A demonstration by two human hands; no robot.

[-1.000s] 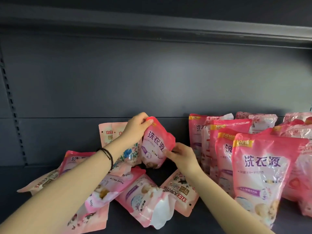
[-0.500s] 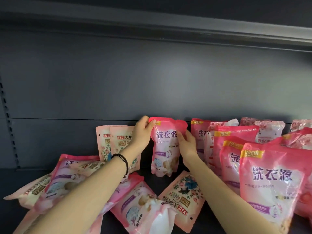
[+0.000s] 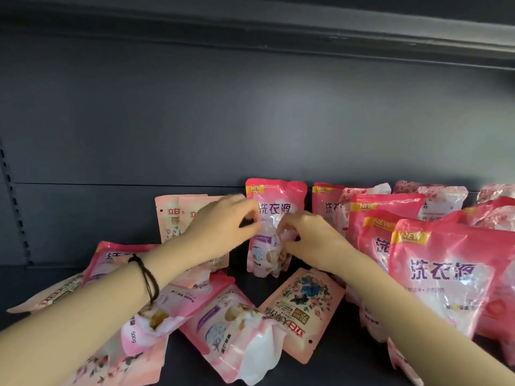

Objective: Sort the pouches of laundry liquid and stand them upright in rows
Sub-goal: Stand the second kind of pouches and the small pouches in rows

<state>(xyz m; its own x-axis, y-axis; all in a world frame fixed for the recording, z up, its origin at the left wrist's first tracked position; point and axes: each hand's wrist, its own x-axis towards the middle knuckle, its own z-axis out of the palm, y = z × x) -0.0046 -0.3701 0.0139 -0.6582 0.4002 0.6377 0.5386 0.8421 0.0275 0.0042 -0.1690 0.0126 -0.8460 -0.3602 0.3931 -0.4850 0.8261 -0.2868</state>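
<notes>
A pink laundry-liquid pouch (image 3: pixel 278 196) stands upright at the back of the dark shelf (image 3: pixel 340 369), against the rear panel. My left hand (image 3: pixel 220 227), blurred, has thumb and fingers curled at the pouch's left edge. From the right, my right hand (image 3: pixel 312 240) pinches the front film at mid-height. A row of matching pink pouches (image 3: pixel 440 274) stands to the right. Two pale floral pouches (image 3: pixel 170 215) stand behind my left hand. Several pouches lie flat in front: a pink one (image 3: pixel 228 327), a floral one (image 3: pixel 303 305), and a pile (image 3: pixel 111 257) under my left forearm.
The grey rear panel (image 3: pixel 250 121) rises behind everything, and the shelf above (image 3: pixel 278 26) overhangs. A slotted upright (image 3: pixel 16 207) runs down the far left. Bare shelf shows at the back left and between the flat pouches.
The pink pouch went from tilted in the air to standing upright at the back. Both hands slid down from its top corners to its middle.
</notes>
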